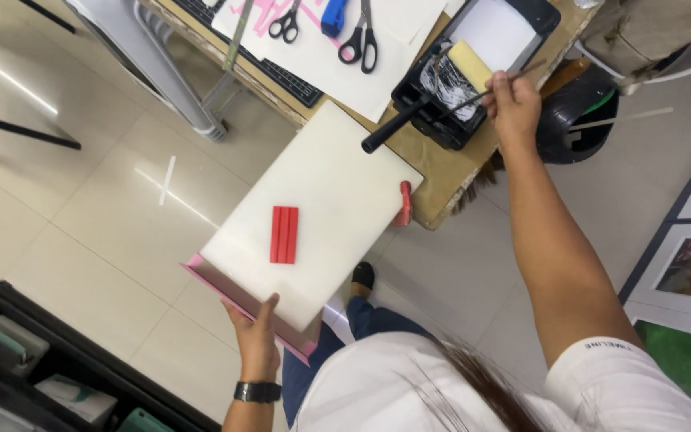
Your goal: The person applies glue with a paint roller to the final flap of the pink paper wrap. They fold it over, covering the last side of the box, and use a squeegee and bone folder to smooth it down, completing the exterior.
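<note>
A view from above looks down on a person's two bare arms at the edge of a brown, paper-covered table [441, 172]. The left hand [256, 340], with a black watch [257, 392] on its wrist, holds the near edge of a flat white rectangular board [321, 192]; the thumb lies on the smooth top face and the other fingers are hidden underneath, so the hand is clamped on the board. The board has a pink underside that shows as a thin rim along its near edge, and its far end rests on the table corner. Two narrow red strips [285, 234] lie side by side near the middle of the board, and a small red piece [404, 204] sticks out at its right edge. The right hand [513, 100] reaches out to a black plastic paint tray [541, 16] on the table, its fingers closed around the thin handle of a brush [473, 98] whose tip is in white paint smeared in the tray. A pale yellow foam roller [470, 64] with a black cylindrical handle lies in the tray, the handle jutting over the board. Farther back on white paper sheets [377, 72] lie two pairs of black-handled scissors [359, 40]. The floor [81, 200] is glossy beige tile.
</note>
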